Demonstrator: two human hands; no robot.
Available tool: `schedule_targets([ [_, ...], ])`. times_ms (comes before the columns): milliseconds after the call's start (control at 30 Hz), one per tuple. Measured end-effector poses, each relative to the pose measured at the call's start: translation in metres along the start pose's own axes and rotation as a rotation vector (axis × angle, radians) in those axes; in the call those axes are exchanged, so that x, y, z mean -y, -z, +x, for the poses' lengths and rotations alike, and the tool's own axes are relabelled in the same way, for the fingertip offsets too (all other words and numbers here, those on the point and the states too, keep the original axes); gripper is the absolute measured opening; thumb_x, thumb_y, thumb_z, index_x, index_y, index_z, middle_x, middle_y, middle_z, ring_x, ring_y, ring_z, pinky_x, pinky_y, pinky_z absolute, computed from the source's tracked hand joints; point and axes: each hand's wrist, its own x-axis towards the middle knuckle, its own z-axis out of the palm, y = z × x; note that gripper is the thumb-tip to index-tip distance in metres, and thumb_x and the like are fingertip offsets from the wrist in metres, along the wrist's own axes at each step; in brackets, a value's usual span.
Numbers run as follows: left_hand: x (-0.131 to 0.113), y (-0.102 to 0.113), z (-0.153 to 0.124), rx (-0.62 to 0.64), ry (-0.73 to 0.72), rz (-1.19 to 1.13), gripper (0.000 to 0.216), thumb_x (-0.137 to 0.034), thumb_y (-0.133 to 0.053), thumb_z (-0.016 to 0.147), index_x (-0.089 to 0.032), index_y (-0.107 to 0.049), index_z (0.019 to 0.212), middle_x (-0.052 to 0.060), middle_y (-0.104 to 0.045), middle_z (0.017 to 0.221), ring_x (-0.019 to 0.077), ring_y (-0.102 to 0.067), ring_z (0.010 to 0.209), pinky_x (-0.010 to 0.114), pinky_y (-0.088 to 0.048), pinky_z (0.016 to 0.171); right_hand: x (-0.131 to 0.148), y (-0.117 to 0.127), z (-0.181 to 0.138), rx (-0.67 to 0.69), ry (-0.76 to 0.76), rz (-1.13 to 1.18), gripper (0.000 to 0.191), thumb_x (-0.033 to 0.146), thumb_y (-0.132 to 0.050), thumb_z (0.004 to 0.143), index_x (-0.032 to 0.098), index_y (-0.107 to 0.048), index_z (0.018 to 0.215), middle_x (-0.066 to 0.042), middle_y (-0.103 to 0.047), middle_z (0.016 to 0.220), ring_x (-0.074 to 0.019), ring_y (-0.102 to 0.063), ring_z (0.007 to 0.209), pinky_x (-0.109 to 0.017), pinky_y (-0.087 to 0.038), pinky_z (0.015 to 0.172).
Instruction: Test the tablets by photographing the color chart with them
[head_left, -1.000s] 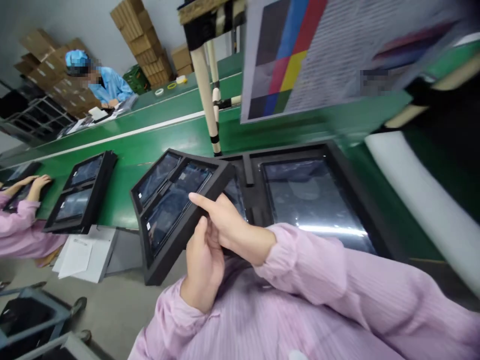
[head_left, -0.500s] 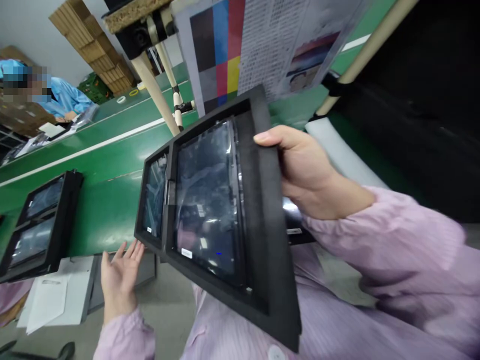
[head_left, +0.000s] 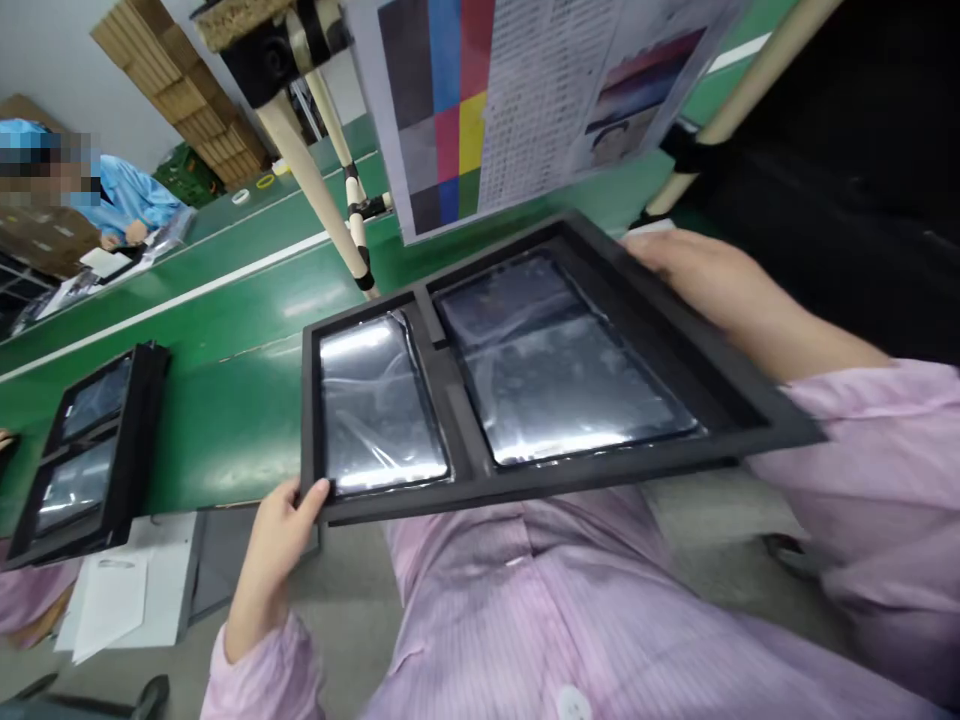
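- Long green bench point(head_left: 225, 340) runs off to the left, with a white stripe point(head_left: 187, 296) along its length and glare from overhead light on the surface.
- Cream pipe post point(head_left: 311, 170) with black clamps stands on the bench.
- Printed sheet with colour blocks point(head_left: 525, 90) hangs above the bench.
- Cardboard boxes point(head_left: 180, 70) are stacked against a pale wall point(head_left: 45, 40).
- Grey floor point(head_left: 345, 590); white papers point(head_left: 112, 600) lie low beside the bench.
- A person in a blue coat point(head_left: 131, 195) is at the far end.

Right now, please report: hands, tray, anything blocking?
Left hand grips foam tray near corner; right hand holds far edge. Tray roughly level. Post close beyond tray.
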Motion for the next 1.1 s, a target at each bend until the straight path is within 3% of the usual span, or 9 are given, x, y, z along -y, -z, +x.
schedule_targets([
  [100, -0.005, -0.015, -0.009, -0.094, -0.219, 0.354, 0.046, -0.060, -0.067, 0.079, -0.018, -0.071, 0.097, 0.012, -0.071, 0.097, 0.0320, -0.065, 0.094, 0.042, -0.051, 0.085, -0.018, 0.007, -0.008, 0.034, -0.141, 0.057, 0.050, 0.023, -0.066, 0.091, 0.014, -0.061, 0.140, -0.014, -0.069, 0.125, -0.0190, -0.068, 0.101, -0.041, -0.049, 0.106],
  [233, -0.010, -0.031, -0.009, -0.113, -0.263, 0.571, 0.060, -0.049, -0.040, 0.095, -0.010, -0.054, 0.139, 0.021, -0.070, 0.123, 0.0358, -0.069, 0.111, 0.047, -0.053, 0.091, -0.027, 0.013, -0.028, 0.050, 0.002, -0.143, 0.062, 0.022, -0.068, 0.087, 0.019, -0.055, 0.148, -0.011, -0.059, 0.144, -0.0240, -0.060, 0.125, -0.039, -0.045, 0.113],
  [300, -0.009, -0.033, -0.010, -0.097, -0.222, 0.649, 0.061, -0.045, -0.035, 0.097, -0.005, -0.050, 0.140, 0.025, -0.071, 0.119, 0.0381, -0.071, 0.106, 0.048, -0.055, 0.086, -0.028, 0.019, -0.037, 0.037, 0.021, -0.340, 0.064, 0.028, -0.065, 0.088, 0.022, -0.053, 0.151, -0.011, -0.064, 0.137, -0.0274, -0.062, 0.123, -0.043, -0.047, 0.109],
  [433, -0.010, -0.024, -0.014, -0.052, -0.212, 0.788, 0.060, -0.044, -0.032, 0.100, -0.003, -0.049, 0.141, 0.027, -0.072, 0.115, 0.0394, -0.072, 0.104, 0.050, -0.057, 0.085, -0.038, 0.034, -0.046, 0.035, 0.073, -0.705, 0.069, 0.036, -0.057, 0.086, 0.020, -0.050, 0.153, -0.013, -0.072, 0.093, -0.0352, -0.064, 0.111, -0.052, -0.051, 0.095],
  [567, -0.047, -0.026, -0.005, -0.185, -0.543, 0.898, 0.068, -0.047, -0.036, 0.102, 0.001, -0.037, 0.150, 0.032, -0.055, 0.142, 0.0417, -0.057, 0.132, 0.056, -0.049, 0.106, -0.046, 0.038, -0.041, 0.005, 0.363, -0.836, 0.056, 0.049, -0.045, 0.091, 0.022, -0.067, 0.136, -0.017, -0.061, 0.137, -0.0404, -0.046, 0.135, -0.064, -0.041, 0.104],
  [633, -0.081, -0.044, 0.009, -0.173, -0.782, 0.910, 0.063, -0.045, -0.041, 0.102, -0.005, -0.040, 0.150, 0.027, -0.056, 0.144, 0.0384, -0.054, 0.134, 0.055, -0.045, 0.111, -0.043, 0.031, -0.032, 0.043, 0.415, -0.865, 0.056, 0.054, -0.040, 0.095, 0.020, -0.074, 0.122, -0.014, -0.046, 0.155, -0.0411, -0.036, 0.144, -0.065, -0.036, 0.109],
  [733, -0.133, -0.091, 0.041, 0.074, -0.993, 0.934, 0.045, -0.037, -0.049, 0.101, -0.010, -0.057, 0.136, 0.019, -0.065, 0.134, 0.0323, -0.059, 0.126, 0.047, -0.045, 0.112, -0.034, 0.012, -0.018, 0.174, 0.321, -0.917, 0.065, 0.060, -0.044, 0.093, 0.012, -0.069, 0.130, -0.016, -0.030, 0.164, -0.0440, -0.031, 0.148, -0.063, -0.034, 0.115],
  [900, -0.171, -0.157, 0.094, -0.038, -0.875, 0.914, 0.036, -0.030, -0.060, 0.093, -0.009, -0.063, 0.122, 0.019, -0.063, 0.118, 0.0342, -0.058, 0.116, 0.047, -0.049, 0.102, -0.031, -0.008, -0.009, 0.200, 0.280, -0.888, 0.072, 0.065, -0.046, 0.091, 0.009, -0.066, 0.133, -0.013, -0.020, 0.168, -0.0443, -0.027, 0.151, -0.062, -0.033, 0.120],
  [1100, -0.166, -0.168, 0.106, -0.052, -0.851, 0.870, 0.021, -0.020, -0.054, 0.090, -0.012, -0.062, 0.107, 0.018, -0.058, 0.111, 0.0359, -0.053, 0.110, 0.053, -0.049, 0.096, -0.042, 0.001, -0.004, 0.161, 0.319, -0.671, 0.057, 0.055, -0.053, 0.091, 0.013, -0.072, 0.124, -0.010, -0.033, 0.164, -0.0359, -0.043, 0.145, -0.050, -0.037, 0.123],
])
